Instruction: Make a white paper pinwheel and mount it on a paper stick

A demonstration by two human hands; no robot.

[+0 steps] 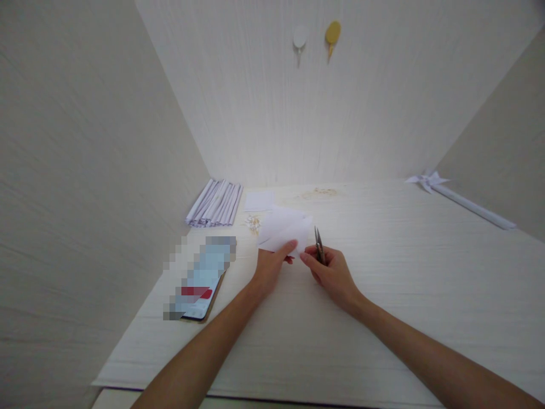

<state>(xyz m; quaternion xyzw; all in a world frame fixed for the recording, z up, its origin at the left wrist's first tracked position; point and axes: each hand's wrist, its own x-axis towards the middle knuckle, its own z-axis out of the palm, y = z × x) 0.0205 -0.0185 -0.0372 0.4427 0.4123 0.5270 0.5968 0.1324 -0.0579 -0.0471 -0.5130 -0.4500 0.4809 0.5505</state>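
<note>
Both hands meet over the middle of the white table (383,272). My left hand (270,267) pinches the near edge of a folded white paper (284,228), thumb on top. My right hand (330,272) is closed around small metal scissors (318,245), whose blades point up and away, and its fingertips also touch the paper's right corner.
A bundle of rolled white paper sticks (215,203) lies at the back left, with a small white sheet (258,200) and tiny gold bits (253,222) beside it. A phone (200,281) lies at the left. A paper pinwheel on a stick (451,194) rests far right. Two hooks (315,35) hang on the wall.
</note>
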